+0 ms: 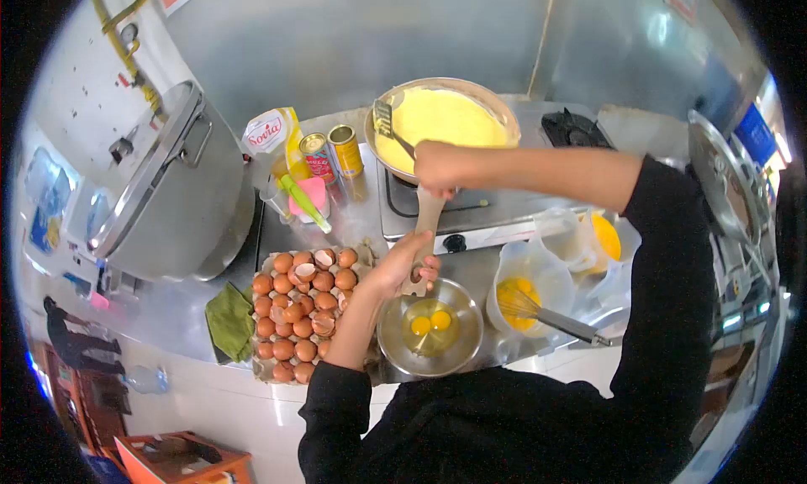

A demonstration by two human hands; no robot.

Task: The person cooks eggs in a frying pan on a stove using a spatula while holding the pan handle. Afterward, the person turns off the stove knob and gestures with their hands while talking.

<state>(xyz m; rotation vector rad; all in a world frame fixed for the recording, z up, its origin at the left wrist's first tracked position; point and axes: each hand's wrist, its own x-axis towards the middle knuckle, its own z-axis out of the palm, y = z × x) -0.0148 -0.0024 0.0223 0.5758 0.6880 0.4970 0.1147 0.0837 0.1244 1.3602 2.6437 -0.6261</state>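
Observation:
My right hand is closed round the handle of a dark spatula, whose head is at the left rim of a wide pan. Pale yellow batter fills the pan, which stands on a gas stove. Lower down, my left hand is wrapped round the pan's pale handle. Just below that hand, a steel bowl holds two yolks in egg white. Left of the bowl, a carton bears several brown eggs and broken shells.
Right of the bowl, a plastic jug holds yolk and a whisk; another jug stands behind. Cans, a bag, a green brush, a green cloth and a large pot are at left.

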